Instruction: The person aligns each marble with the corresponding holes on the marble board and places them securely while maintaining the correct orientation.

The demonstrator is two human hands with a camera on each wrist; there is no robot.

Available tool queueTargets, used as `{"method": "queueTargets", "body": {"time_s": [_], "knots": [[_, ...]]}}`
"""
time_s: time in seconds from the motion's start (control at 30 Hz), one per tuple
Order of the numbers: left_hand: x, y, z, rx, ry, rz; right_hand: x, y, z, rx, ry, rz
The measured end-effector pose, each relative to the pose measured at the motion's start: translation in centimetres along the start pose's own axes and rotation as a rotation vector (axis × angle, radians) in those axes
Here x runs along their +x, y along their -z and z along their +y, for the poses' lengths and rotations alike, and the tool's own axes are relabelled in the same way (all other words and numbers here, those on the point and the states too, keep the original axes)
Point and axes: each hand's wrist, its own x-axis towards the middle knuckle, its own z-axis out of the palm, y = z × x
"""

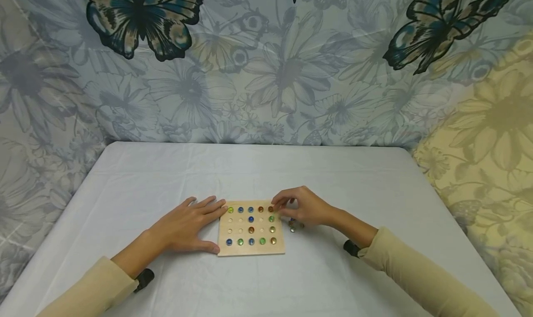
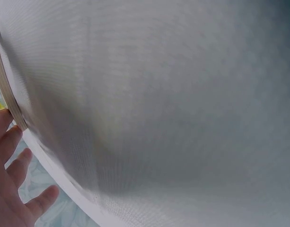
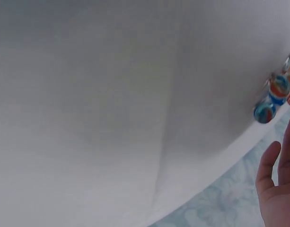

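Observation:
A pale wooden board [image 1: 245,251] with rows of round hollows lies on the table, many hollows holding glass marbles. My left hand [image 1: 187,224] rests at its left side, fingers spread, with the index fingertip at the upper left corner and the thumb at the lower left. In the left wrist view those fingertips touch the board's edge [image 2: 6,90]. Over the upper right corner, my right hand [image 1: 306,207] has its thumb and index fingertips at an amber marble [image 1: 270,209] in the top row. Its other fingers curl, partly hidden in the head view.
A small cluster of loose marbles [image 1: 293,229] lies right of the board, partly under the right hand; the right wrist view shows these multicoloured marbles [image 3: 278,88] closer. White cloth [image 1: 250,289] covers the table. Fabric printed with flowers and butterflies [image 1: 287,76] hangs behind.

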Motion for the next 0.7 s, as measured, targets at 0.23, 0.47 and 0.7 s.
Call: {"method": "queueTargets", "body": {"time_s": [0.23, 0.47, 0.7], "knots": [[0.0, 0.0, 0.0, 0.001, -0.005, 0.006, -1.4, 1.2, 1.0, -0.014, -0.023, 0.03], [0.0, -0.1, 0.0, -0.004, -0.015, 0.017, -2.5, 1.6, 2.4, -0.02, -0.059, 0.037], [0.0, -0.1, 0.1, 0.001, -0.022, 0.027, -3.3, 1.6, 3.1, -0.024, -0.055, 0.038]]}}
